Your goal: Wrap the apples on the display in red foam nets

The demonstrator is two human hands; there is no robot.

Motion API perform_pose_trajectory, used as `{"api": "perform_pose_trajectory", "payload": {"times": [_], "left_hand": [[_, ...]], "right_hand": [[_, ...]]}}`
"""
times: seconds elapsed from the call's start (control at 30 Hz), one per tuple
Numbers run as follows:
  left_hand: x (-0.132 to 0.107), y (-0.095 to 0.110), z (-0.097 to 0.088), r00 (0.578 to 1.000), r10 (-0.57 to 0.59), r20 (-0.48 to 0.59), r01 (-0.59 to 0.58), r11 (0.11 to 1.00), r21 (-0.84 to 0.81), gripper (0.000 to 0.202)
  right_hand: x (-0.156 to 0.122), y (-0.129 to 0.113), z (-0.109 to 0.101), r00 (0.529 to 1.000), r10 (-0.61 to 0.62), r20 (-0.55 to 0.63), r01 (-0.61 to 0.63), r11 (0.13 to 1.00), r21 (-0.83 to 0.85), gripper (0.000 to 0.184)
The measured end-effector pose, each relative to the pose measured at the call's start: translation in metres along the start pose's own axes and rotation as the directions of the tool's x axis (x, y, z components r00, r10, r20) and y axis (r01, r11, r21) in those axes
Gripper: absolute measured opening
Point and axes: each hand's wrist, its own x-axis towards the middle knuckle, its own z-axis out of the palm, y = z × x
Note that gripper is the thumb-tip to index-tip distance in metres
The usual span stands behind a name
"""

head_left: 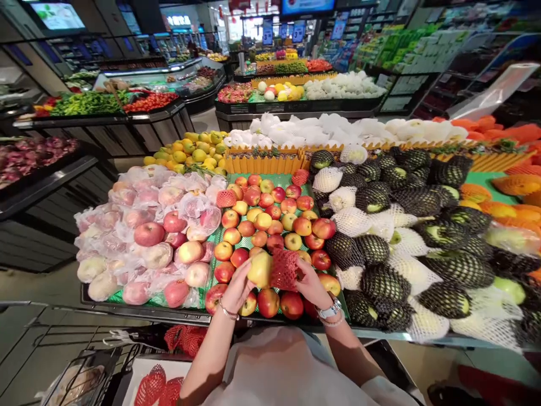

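My left hand (238,286) is closed round a yellow apple (260,269), held above the front of the apple display. Right beside that apple, my right hand (311,281) grips a red foam net sleeve (284,269). The net's left edge meets or overlaps the apple's right side; I cannot tell whether any of the fruit is inside it. Beneath both hands lie loose red and yellow apples (268,303) on a green liner. Two more red foam nets, one of them a round netted fruit (300,177), sit among the apples farther back.
Plastic-wrapped apples (147,234) fill the left section. To the right are melons in black and white nets (384,285). Yellow mangoes (198,152) lie behind, beside an orange picket divider (264,162). A wire cart (54,332) and a white tray with red nets (152,386) stand at lower left.
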Motion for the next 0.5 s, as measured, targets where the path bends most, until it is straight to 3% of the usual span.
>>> {"api": "perform_pose_trajectory", "payload": {"times": [0.13,0.27,0.5], "left_hand": [[-0.009,0.000,0.002,0.988,0.065,0.140,-0.096,0.968,0.233,0.058],[-0.011,-0.010,0.007,0.977,0.157,0.145,-0.199,0.917,0.345,0.053],[-0.018,-0.028,0.015,0.981,0.157,0.115,-0.188,0.915,0.357,0.048]], "right_hand": [[-0.002,0.008,0.000,0.990,0.032,0.138,-0.023,0.998,-0.063,0.049],[-0.007,0.006,0.002,0.952,0.033,0.303,-0.029,0.999,-0.019,0.058],[-0.013,0.009,-0.002,0.932,0.173,0.317,-0.161,0.985,-0.064,0.066]]}}
